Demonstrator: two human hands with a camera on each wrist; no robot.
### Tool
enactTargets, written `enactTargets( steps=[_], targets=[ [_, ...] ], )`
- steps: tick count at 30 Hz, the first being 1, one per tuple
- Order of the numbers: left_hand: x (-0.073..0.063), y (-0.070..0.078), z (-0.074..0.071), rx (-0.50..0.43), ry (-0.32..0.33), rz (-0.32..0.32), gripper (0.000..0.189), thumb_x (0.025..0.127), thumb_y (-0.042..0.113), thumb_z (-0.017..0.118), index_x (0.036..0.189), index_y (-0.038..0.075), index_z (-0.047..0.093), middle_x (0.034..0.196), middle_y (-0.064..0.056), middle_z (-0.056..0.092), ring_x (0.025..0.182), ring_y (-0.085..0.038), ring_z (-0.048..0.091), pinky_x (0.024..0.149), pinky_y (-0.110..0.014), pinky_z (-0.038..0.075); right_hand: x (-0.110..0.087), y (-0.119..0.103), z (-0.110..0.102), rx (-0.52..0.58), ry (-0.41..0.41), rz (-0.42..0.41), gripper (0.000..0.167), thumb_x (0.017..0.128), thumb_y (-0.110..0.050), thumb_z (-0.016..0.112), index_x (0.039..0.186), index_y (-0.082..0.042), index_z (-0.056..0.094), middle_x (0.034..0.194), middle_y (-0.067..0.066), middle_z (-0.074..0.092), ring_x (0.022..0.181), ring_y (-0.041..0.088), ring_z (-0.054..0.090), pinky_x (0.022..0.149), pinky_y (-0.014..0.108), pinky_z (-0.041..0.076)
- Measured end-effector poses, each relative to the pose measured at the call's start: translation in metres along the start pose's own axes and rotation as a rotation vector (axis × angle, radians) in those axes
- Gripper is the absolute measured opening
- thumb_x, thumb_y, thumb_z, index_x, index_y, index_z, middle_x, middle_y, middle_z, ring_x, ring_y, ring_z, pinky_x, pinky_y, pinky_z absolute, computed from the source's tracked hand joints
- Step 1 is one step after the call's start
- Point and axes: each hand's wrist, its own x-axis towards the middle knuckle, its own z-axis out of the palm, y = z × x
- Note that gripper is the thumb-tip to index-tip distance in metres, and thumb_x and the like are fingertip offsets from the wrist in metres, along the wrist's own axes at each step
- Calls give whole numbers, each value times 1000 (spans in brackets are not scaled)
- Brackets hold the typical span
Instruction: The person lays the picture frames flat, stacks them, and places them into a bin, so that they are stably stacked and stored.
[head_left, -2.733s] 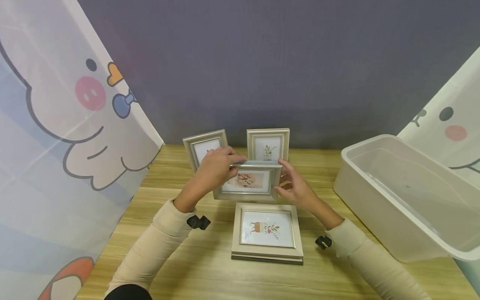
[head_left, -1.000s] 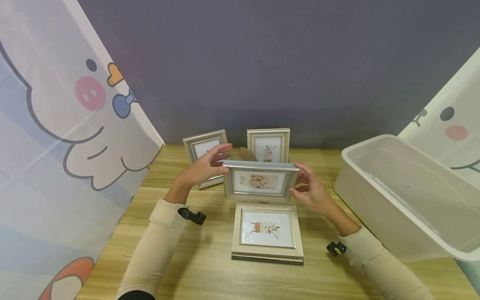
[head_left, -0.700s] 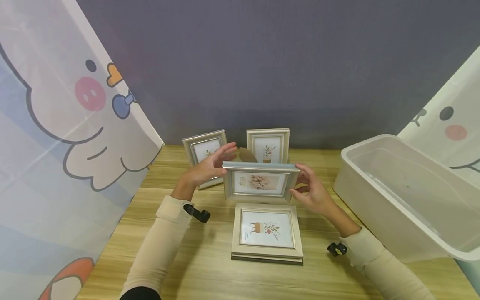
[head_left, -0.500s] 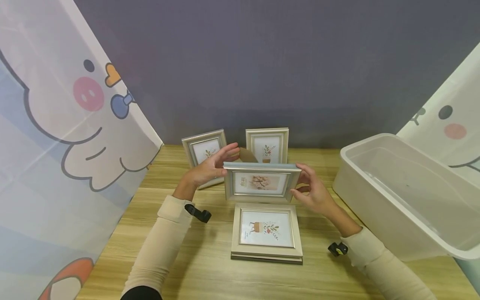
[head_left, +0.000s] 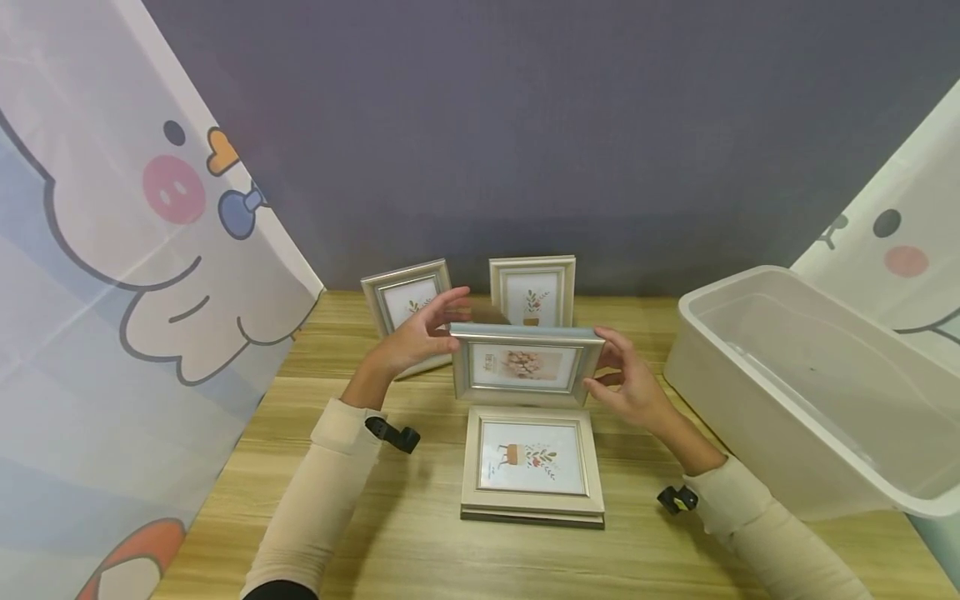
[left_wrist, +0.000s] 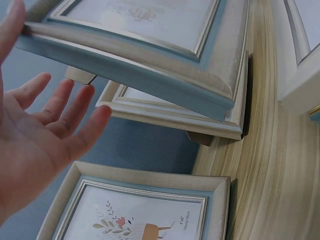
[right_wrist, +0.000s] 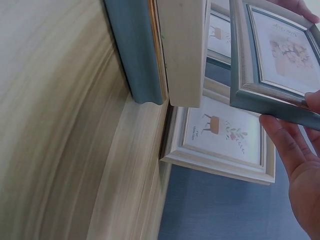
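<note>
A silver-beige photo frame (head_left: 517, 367) with a flower print is held upright on its long side, just behind a stack of frames. My right hand (head_left: 630, 383) grips its right end, thumb in front and fingers behind, as in the right wrist view, where the frame (right_wrist: 242, 60) is tilted. At the left end, my left hand (head_left: 416, 340) has its thumb on the frame's edge. Its fingers (left_wrist: 82, 107) are spread loosely behind, fingertips right by the backing stand (left_wrist: 80, 75). In the head view that brown stand (head_left: 487, 314) sticks out behind the frame, blurred.
Two more photo frames, one at the left (head_left: 408, 300) and one at the right (head_left: 532, 296), stand at the back of the wooden table (head_left: 450, 567). Flat frames (head_left: 532, 458) lie stacked in front. A white plastic bin (head_left: 780, 400) is at the right. A grey wall (head_left: 555, 150) rises behind.
My left hand has gone from the frame's top edge to its left end. The frame has shifted slightly right, its brown stand now showing behind. My right hand has kept its grip.
</note>
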Motion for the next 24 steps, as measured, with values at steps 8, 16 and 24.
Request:
enactTargets(
  steps=[8,16,24],
  targets=[
    [-7,8,6,79,103,-34,81,87,24,82,154,9,38,138,-19,49,127,-31,51,113,-60,39,-14,33,4,20,9,28,88,64,34,73,137,11,31,85,25,61,80,7,66,61,18,59],
    [-10,16,15,183,166,-29,57,92,7,75,144,7,53,115,-9,55,106,-21,57,89,-29,53,-20,39,1,65,-2,68,88,70,29,74,143,5,32,97,27,64,86,-1,65,61,23,61],
    [-11,19,22,286,184,52,28,95,8,71,123,4,68,109,-12,67,93,-16,64,73,-25,54,-21,35,-4,162,-42,176,88,75,25,71,150,2,29,108,12,65,87,5,69,63,27,62]
  ],
)
